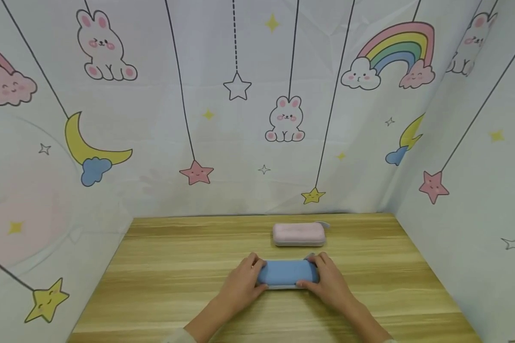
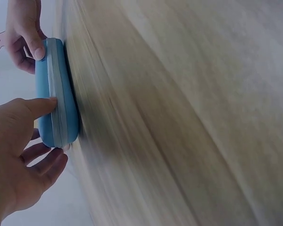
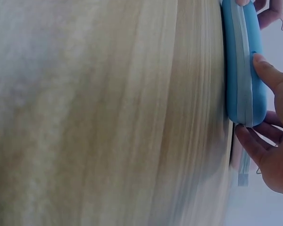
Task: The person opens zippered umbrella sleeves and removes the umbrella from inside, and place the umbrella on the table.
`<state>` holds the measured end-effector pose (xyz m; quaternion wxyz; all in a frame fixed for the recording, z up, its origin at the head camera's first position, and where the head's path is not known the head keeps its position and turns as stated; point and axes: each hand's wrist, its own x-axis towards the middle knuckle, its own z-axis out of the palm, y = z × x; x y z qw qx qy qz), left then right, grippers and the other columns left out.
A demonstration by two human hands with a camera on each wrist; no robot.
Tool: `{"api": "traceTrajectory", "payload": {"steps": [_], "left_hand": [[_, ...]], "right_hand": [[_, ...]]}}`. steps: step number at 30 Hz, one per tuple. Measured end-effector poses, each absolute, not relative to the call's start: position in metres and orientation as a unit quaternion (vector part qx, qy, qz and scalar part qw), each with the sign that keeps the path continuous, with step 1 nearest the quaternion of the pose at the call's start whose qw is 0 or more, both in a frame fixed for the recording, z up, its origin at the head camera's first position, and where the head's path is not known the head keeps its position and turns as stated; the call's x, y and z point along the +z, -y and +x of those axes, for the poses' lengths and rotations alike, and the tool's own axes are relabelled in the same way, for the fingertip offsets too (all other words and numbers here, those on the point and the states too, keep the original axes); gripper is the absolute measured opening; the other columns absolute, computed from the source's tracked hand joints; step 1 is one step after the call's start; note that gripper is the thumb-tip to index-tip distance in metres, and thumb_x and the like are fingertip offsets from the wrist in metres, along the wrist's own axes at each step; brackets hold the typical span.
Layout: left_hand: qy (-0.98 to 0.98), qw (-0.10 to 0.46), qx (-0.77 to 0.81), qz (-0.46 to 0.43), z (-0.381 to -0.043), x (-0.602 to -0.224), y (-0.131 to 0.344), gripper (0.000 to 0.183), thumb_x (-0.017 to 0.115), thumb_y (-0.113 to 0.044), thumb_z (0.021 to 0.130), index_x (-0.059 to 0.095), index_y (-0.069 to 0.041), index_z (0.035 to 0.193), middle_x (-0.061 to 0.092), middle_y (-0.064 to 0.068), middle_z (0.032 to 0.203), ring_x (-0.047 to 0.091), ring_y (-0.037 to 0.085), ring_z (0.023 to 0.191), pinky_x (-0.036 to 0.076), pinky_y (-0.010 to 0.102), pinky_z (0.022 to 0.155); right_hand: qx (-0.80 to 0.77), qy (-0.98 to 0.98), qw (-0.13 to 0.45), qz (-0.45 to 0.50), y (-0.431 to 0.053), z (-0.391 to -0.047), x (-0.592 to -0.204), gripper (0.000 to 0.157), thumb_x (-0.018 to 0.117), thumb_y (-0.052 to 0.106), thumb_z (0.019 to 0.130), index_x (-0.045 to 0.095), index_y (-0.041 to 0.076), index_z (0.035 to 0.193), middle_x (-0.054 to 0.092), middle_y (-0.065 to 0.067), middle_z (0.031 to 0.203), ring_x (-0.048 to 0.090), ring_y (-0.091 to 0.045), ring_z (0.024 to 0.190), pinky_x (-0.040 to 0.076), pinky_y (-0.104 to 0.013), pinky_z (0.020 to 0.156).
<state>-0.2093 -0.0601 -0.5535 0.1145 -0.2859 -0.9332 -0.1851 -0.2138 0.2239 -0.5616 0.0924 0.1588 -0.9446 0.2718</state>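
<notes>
A blue zip-up case (image 1: 288, 273) with a pale zipper band along its side lies on the wooden tabletop, its long side facing me. My left hand (image 1: 242, 280) grips the left end, thumb on the front side and fingers at the end and behind. The right end is held by my right hand (image 1: 331, 281), its thumb on the front edge. In the left wrist view the left thumb presses on the zipper band of the blue case (image 2: 45, 123). The right wrist view shows the right thumb on the upper shell of the case (image 3: 258, 96), fingers around its end.
Behind the blue case, a pink zip-up case (image 1: 299, 234) with a grey tab at its right end rests on the wooden table (image 1: 171, 267). White cloth (image 1: 240, 143) printed with rabbits, stars and rainbows hangs behind the table and along its left and right sides.
</notes>
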Motion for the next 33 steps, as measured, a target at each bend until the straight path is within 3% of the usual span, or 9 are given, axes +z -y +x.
{"api": "traceTrajectory", "payload": {"steps": [5, 10, 14, 19, 27, 33], "left_hand": [[0.933, 0.105, -0.197, -0.283, -0.208, -0.550, 0.056, 0.060, 0.077, -0.034, 0.085, 0.057, -0.006, 0.135, 0.049, 0.007, 0.124, 0.052, 0.020, 0.111, 0.051, 0.035, 0.091], [0.939, 0.083, -0.180, -0.279, -0.211, -0.547, 0.048, 0.068, 0.070, -0.046, 0.088, 0.053, -0.006, 0.140, 0.047, 0.007, 0.135, 0.045, 0.025, 0.127, 0.044, 0.044, 0.102], [0.940, 0.076, -0.170, -0.286, -0.216, -0.540, 0.040, 0.071, 0.069, -0.052, 0.087, 0.053, -0.007, 0.141, 0.050, 0.006, 0.136, 0.045, 0.024, 0.130, 0.041, 0.044, 0.105], [0.934, 0.064, -0.161, -0.312, -0.223, -0.532, 0.030, 0.068, 0.066, -0.054, 0.090, 0.055, -0.008, 0.139, 0.055, 0.003, 0.133, 0.050, 0.022, 0.126, 0.043, 0.043, 0.103], [0.929, 0.031, -0.137, -0.343, -0.233, -0.529, 0.018, 0.063, 0.059, -0.055, 0.094, 0.056, -0.010, 0.139, 0.056, 0.002, 0.134, 0.052, 0.020, 0.122, 0.046, 0.039, 0.100], [0.924, 0.041, -0.123, -0.360, -0.233, -0.529, 0.013, 0.059, 0.062, -0.054, 0.093, 0.060, -0.012, 0.135, 0.056, -0.001, 0.127, 0.053, 0.017, 0.115, 0.049, 0.037, 0.092]], "right_hand": [[0.272, 0.945, 0.082, 0.164, -0.225, -0.214, -0.558, 0.072, 0.082, 0.057, 0.073, 0.062, 0.010, 0.124, 0.051, 0.006, 0.103, 0.047, -0.006, 0.084, 0.048, -0.029, 0.077], [0.293, 0.937, 0.075, 0.173, -0.228, -0.216, -0.556, 0.065, 0.080, 0.055, 0.077, 0.063, 0.011, 0.123, 0.054, 0.004, 0.106, 0.049, -0.008, 0.084, 0.047, -0.028, 0.075], [0.316, 0.929, 0.080, 0.174, -0.234, -0.220, -0.555, 0.057, 0.076, 0.053, 0.082, 0.065, 0.012, 0.120, 0.057, 0.001, 0.108, 0.055, -0.013, 0.092, 0.050, -0.033, 0.079], [0.352, 0.916, 0.081, 0.174, -0.246, -0.227, -0.552, 0.049, 0.074, 0.045, 0.087, 0.066, 0.007, 0.117, 0.062, -0.006, 0.108, 0.061, -0.023, 0.102, 0.054, -0.039, 0.082], [0.381, 0.904, 0.053, 0.187, -0.258, -0.240, -0.551, 0.019, 0.070, 0.019, 0.094, 0.070, 0.007, 0.108, 0.067, 0.002, 0.099, 0.064, -0.016, 0.093, 0.055, -0.028, 0.076], [0.370, 0.910, 0.024, 0.184, -0.259, -0.247, -0.551, 0.012, 0.066, 0.011, 0.096, 0.070, 0.010, 0.107, 0.068, 0.005, 0.099, 0.064, -0.012, 0.093, 0.055, -0.028, 0.078]]}}
